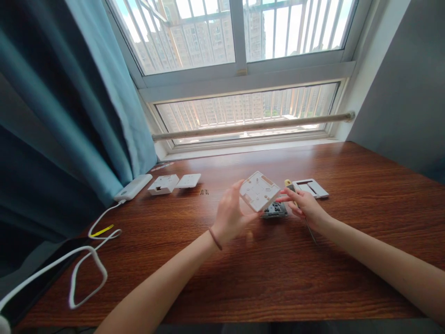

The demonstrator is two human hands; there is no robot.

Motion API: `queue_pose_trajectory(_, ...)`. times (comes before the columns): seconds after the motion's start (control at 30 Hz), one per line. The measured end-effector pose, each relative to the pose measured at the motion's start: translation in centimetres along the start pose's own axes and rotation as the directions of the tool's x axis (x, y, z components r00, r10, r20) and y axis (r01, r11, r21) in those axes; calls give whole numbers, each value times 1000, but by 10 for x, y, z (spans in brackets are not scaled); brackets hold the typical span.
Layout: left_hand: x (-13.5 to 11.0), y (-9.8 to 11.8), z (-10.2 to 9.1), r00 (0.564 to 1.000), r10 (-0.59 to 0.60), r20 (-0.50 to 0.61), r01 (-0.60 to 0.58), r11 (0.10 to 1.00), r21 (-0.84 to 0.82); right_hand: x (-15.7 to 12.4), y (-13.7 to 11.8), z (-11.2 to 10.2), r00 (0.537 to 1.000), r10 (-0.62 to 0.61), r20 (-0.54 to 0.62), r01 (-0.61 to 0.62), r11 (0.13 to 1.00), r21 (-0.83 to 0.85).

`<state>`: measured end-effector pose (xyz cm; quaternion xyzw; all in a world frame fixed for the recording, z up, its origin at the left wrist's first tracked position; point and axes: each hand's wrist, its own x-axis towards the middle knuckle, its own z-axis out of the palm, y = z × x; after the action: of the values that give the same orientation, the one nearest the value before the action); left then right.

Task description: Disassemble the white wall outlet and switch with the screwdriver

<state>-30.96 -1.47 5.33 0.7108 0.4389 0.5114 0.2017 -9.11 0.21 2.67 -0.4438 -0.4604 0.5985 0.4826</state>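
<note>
My left hand [230,214] pinches a white square plastic box [259,190], a switch back box, and holds it tilted above the wooden table [264,273]. My right hand [304,207] touches the box's right edge with its fingertips and lies over a yellow-handled screwdriver [288,183], whose thin shaft pokes out behind the wrist. A dark grey switch module [275,210] lies on the table just under the box.
A white switch frame [310,188] lies right of the hands. At the left stand another white box [163,184], a white cover plate [188,180], two small screws [204,191], a white power bank [133,187] and its cable [83,260]. A teal curtain [69,106] hangs left.
</note>
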Motion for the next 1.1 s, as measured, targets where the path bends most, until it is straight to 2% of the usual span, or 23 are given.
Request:
queue_pose_trajectory(0.1, 19, -5, -26, 980, -15, -198, 28, 997, 66, 4, 0, -4, 999, 4, -50, -1, 999, 47)
queue_pose_trajectory(0.2, 29, -28, -70, 960, 15, -281, 91, 928, 361, 9, 4, -8, 998, 29, -55, -23, 993, 112)
queue_pose_trajectory(0.33, 10, -80, -141, 909, -43, -415, 326, 695, 641, 16, 13, -12, 999, 33, -42, -26, 988, 155)
queue_pose_trajectory(0.4, -7, -107, -172, 870, -97, -483, 450, 554, 700, 18, 17, -14, 998, 44, -53, -35, 986, 165)
queue_pose_trajectory(0.47, -21, -131, -194, 834, -168, -526, 540, 449, 712, 20, 20, -15, 996, 54, -72, -40, 983, 180)
queue_pose_trajectory(0.5, -25, -140, -202, 794, -227, -563, 603, 407, 686, 20, 21, -16, 995, 52, -81, -37, 982, 186)
queue_pose_trajectory(0.53, -28, -147, -208, 752, -280, -597, 658, 375, 653, 21, 22, -16, 995, 50, -85, -33, 981, 189)
queue_pose_trajectory(0.6, -29, -156, -216, 717, -315, -622, 697, 333, 635, 21, 24, -17, 996, 52, -71, -39, 983, 178)
queue_pose_trajectory(0.73, -24, -164, -222, 722, -328, -610, 692, 311, 652, 22, 27, -19, 998, 54, -35, -48, 988, 149)
queue_pose_trajectory(1.1, -26, -183, -239, 697, -381, -607, 716, 337, 611, 21, 29, -19, 997, 18, -69, -8, 989, 146)
